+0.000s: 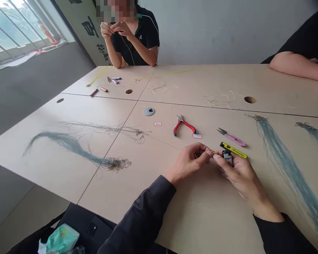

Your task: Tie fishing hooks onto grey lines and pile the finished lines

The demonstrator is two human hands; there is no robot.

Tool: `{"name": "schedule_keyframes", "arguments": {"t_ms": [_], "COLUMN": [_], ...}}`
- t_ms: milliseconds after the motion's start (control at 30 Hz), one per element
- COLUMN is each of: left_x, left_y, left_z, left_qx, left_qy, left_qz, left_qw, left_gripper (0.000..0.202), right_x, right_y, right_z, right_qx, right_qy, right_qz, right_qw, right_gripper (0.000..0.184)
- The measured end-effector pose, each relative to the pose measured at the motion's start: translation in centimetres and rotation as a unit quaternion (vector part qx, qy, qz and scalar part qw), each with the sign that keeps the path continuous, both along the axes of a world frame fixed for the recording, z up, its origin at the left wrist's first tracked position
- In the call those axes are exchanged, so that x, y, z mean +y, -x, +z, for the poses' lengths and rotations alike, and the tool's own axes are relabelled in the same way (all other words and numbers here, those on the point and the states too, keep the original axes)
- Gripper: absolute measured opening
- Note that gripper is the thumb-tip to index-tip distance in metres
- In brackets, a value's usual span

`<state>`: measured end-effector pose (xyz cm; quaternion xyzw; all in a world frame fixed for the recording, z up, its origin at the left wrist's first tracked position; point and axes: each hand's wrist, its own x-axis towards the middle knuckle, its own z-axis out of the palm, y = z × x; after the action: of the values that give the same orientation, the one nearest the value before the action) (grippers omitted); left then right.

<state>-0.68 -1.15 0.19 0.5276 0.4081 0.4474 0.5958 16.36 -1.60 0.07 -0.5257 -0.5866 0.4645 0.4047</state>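
My left hand [188,163] and my right hand [237,173] meet above the pale wood table [151,197]. The left fingertips pinch the end of a thin yellow cord [211,151]. My right hand grips a small black lighter [227,157], its metal head showing above the fingers. Just beyond it lies a yellow stick-shaped tool [233,150], possibly a lighter, close to my right hand. Pink-handled thread snips [231,137] and red-handled pliers [184,126] lie farther forward, apart from both hands.
Bundles of grey-blue fishing line [288,173] with gathered hooks lie right and left of my hands. A seated co-worker [134,42] works at the far side, and another person's forearm [294,65] rests at the right. The table has round cable holes and seams.
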Motion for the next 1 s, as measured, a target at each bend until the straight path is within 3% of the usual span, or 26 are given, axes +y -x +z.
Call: {"name": "schedule_keyframes", "arguments": {"t_ms": [167,400,633,1000], "left_x": [0.4,0.3,0.3,0.3], "left_y": [0.1,0.3,0.3,0.2], "left_z": [-0.3,0.9,0.4,0.1], "left_qx": [0.005,0.024,0.023,0.073], "left_qy": [0.006,0.011,0.006,-0.013], "left_qz": [0.005,0.005,0.0,0.008], "left_qw": [1.0,1.0,1.0,0.997], "left_gripper": [0.031,0.033,0.029,0.023], "right_x": [0.2,0.2,0.2,0.2], "right_y": [-0.1,0.3,0.4,0.3], "right_z": [-0.3,0.0,1.1,1.1], "right_qx": [0.003,0.015,-0.006,-0.004], "right_qy": [0.03,0.035,0.018,0.016], "right_qz": [0.013,0.005,0.018,0.017], "right_qw": [0.999,0.999,1.0,1.0], "right_gripper": [0.032,0.032,0.031,0.033]}}
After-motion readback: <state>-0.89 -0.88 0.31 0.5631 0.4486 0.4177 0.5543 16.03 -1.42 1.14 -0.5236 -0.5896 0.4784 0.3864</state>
